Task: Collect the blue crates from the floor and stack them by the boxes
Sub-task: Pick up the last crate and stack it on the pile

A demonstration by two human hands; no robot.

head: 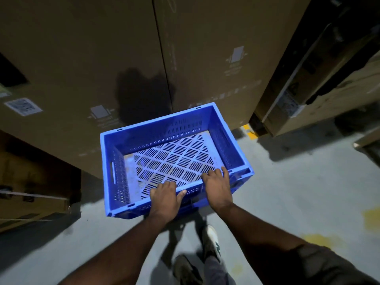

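- Nearest the lens, two bare forearms reaching forward over the grey floor (298, 182), shoes (211, 243) below mid-stride, judged to be walking the load toward the cardboard.
- Far left: low cardboard box (30, 182) in shadow, well apart from the load.
- Left hand (164, 196) hooked over the near rim of the blue crate (174, 157), fingers (162, 187) curled inside, thumb outside on the wall: clenched on the rim, likely to carry the weight from one long side.
- Blue crate itself held clear of the floor, empty, slotted base showing, far wall just in front of the tall boxes (102, 58).
- Right hand (218, 186) gripping the same near rim beside the left, fingers folded over the edge, wrapped around plastic; paired grip probably keeps the crate level and stops it swinging.
- Seems to rest on another crate underneath, though too hidden to tell.
- Right side: more cartons (308, 99) leaning, yellow floor marking (249, 130) at their foot.
- Setting down by the boxes judged not yet done.
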